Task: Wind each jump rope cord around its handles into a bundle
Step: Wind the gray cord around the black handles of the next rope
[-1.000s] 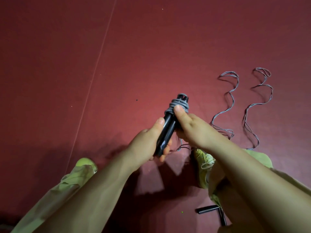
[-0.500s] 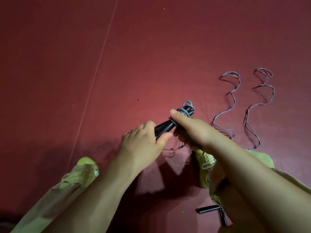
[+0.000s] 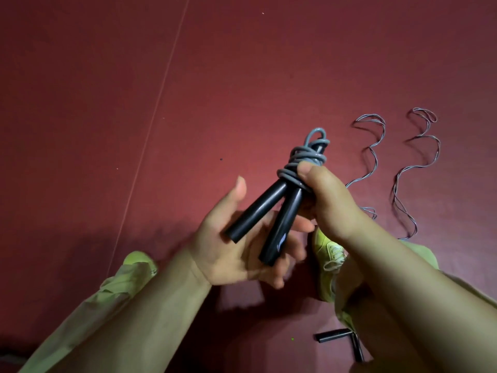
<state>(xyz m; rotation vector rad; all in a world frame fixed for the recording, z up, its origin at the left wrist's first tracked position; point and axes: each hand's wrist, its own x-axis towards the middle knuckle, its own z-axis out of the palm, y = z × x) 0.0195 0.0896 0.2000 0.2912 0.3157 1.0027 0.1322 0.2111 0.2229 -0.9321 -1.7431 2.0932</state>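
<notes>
A: Nearest you, at the bottom right, what lies on the floor (image 3: 80,130)?

B: A second pair of black handles (image 3: 341,339), crossed beside my leg; I take them for the next rope's, though where they meet its cord is hidden.

A: And your hands?

B: The left hand (image 3: 236,246) lies open, palm up, fingers relaxed, the butt ends of the two black handles (image 3: 269,214) resting across it. The right hand (image 3: 328,200) grips the wound grey cord (image 3: 304,162) at their far ends, thumb pressed on the coils.

A: So the bundle is held up off the floor, between both hands?

B: Yes. The handles splay apart at the near end, and a small loop (image 3: 317,134) stands out beyond the coils.

A: Then I'd judge the winding nearly done. Keep that thumb on the turns so nothing slackens, close the left hand to bring the handles parallel, and tuck the loop snugly.

B: Farther off to the right, two loose wavy cords (image 3: 373,154) wait on the floor.
</notes>
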